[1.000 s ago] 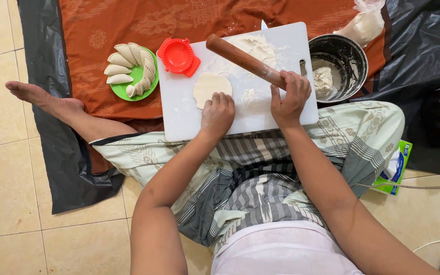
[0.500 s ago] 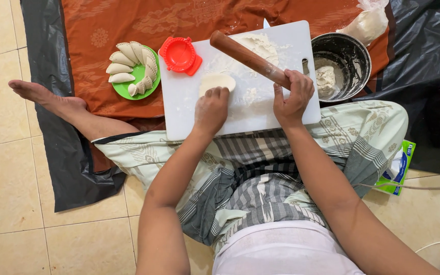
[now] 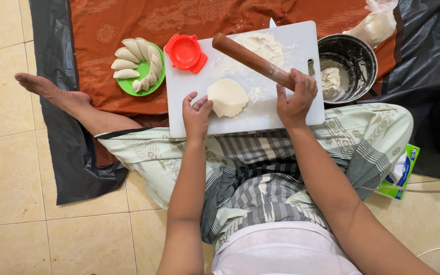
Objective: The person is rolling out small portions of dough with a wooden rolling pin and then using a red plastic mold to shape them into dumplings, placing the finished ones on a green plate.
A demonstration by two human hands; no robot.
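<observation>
At the far left of the frame a bare foot [image 3: 44,87] rests on the black plastic sheet [image 3: 72,168] that covers the tiled floor. Right of it, in the upper left, a green plate [image 3: 143,84] on the orange cloth [image 3: 128,20] holds a fan of folded, crimped dumplings [image 3: 131,56]. Just beside the plate, a red hinged dumpling press [image 3: 185,52] lies open on the upper left corner of the white cutting board [image 3: 189,107].

The left hand [image 3: 196,116] sits at the board's lower left, fingers spread apart and flat, their tips touching the left edge of the flat round of dough [image 3: 227,97], which lies near the middle of the board. Above it a patch of loose flour [image 3: 263,45] dusts the board.

The right hand [image 3: 296,98] is closed around the lower end of a brown wooden rolling pin [image 3: 250,60], which slants up and left across the board, just above and right of the dough.

At the upper right, a dark metal bowl [image 3: 355,58] with dough scraps stands just beside the board, and a clear bag of flour [image 3: 375,25] lies above it. A green packet [image 3: 401,173] lies at the right edge.
</observation>
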